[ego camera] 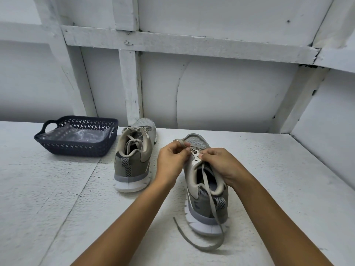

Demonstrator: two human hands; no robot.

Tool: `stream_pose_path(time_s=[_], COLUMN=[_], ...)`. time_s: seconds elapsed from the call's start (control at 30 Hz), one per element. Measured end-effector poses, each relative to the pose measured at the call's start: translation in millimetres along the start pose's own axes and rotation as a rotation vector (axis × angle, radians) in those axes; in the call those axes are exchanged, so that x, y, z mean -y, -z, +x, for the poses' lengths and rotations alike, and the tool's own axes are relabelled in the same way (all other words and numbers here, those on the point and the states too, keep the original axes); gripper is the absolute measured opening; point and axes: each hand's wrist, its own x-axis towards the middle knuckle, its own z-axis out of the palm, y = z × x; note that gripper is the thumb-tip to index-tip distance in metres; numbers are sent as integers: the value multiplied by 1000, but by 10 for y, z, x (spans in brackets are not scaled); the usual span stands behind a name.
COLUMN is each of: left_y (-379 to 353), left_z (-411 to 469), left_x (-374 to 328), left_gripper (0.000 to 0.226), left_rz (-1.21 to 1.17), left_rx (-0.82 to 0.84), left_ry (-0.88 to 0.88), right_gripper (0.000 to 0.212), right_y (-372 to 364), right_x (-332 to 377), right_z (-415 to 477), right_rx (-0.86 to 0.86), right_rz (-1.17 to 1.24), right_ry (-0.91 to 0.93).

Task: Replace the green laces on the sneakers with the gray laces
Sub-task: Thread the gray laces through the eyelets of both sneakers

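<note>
One sneaker (pixel 134 156) looked done, while the left hand (pixel 172 160) pinched a gray lace (pixel 181 230) and the right hand (pixel 219 166) held the second sneaker (pixel 201 215), which looked mostly unlaced.

The white table (pixel 57 204) bears a basket (pixel 76 148) far left of the fingers (pixel 183 149), one sneaker (pixel 132 162) nearer, a second sneaker (pixel 208 200) beneath them.

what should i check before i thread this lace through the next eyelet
1. Left hand pinches the lace near its end: ok.
2. Right hand steadies the near sneaker at its eyelets: ok.
3. Rest of the lace lies loose on the table, unsnagged: ok.
4. The lace is gray, not green: cannot tell.
5. Basket holds spare laces: cannot tell; only clear plastic shows.
</note>
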Motion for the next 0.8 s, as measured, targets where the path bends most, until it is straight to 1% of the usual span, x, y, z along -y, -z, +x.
stream_pose_path(time_s=[0.3,0.5,0.6,0.8], left_y=[-8,-13,-18,-6], left_z=[3,-12,-14,14], left_x=[62,17,8,75], left_gripper=[29,25,26,33], left_rz=[115,43,26,176], left_rx=[-32,-27,-20,-30], left_ry=[-93,-43,-36,-117], right_gripper=[13,18,16,11], right_y=[-10,1,3,3], right_x=[30,30,24,23], right_z=[-42,-39,-35,-42], right_rx=[1,6,8,7], right_rz=[31,16,23,18], right_ry=[-4,-4,-2,6])
